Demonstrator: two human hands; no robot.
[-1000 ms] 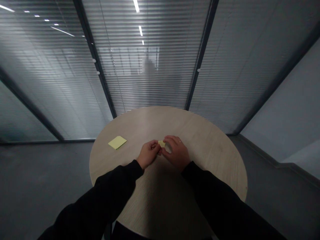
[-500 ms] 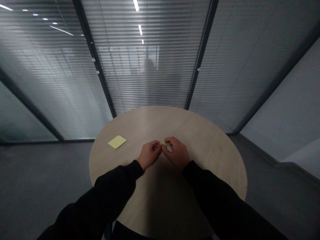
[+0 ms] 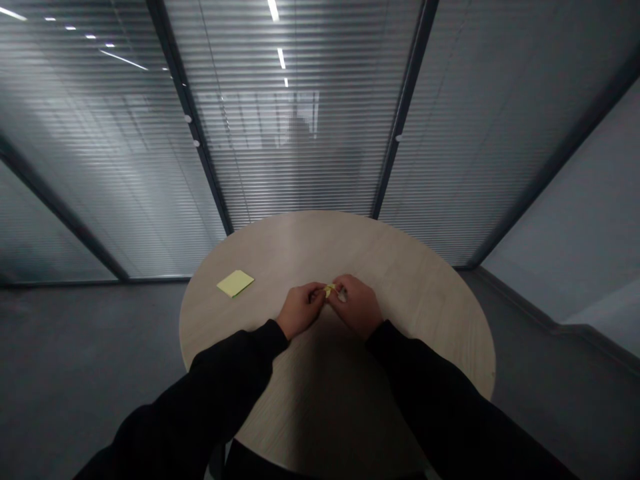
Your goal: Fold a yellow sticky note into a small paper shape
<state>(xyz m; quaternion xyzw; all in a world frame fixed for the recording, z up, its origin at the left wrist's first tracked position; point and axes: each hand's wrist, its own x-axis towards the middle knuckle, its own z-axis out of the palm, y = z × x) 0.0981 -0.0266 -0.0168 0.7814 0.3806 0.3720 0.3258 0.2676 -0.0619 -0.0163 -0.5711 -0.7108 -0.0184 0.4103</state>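
"How is the small yellow paper piece (image 3: 329,289) being held?"

"It is being pinched between the left hand (image 3: 301,310) and right hand (image 3: 355,307), fingertips closed, above the round bench (image 3: 425,280); a yellow sticky note (image 3: 235,283) is lying further left."

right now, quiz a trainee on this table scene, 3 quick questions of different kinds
1. True or false: the right hand rests flat on the square pale yellow paper note on the round light wood table.
2. Multiple choice: what do the fingers of the left hand and the right hand pinch between them?
A. a small yellow paper piece
B. a black pen
C. a steel key
3. Fill in the blank: from the head camera's view, the square note lies to the ____ of both hands.

Key: 1. false; 2. A; 3. left
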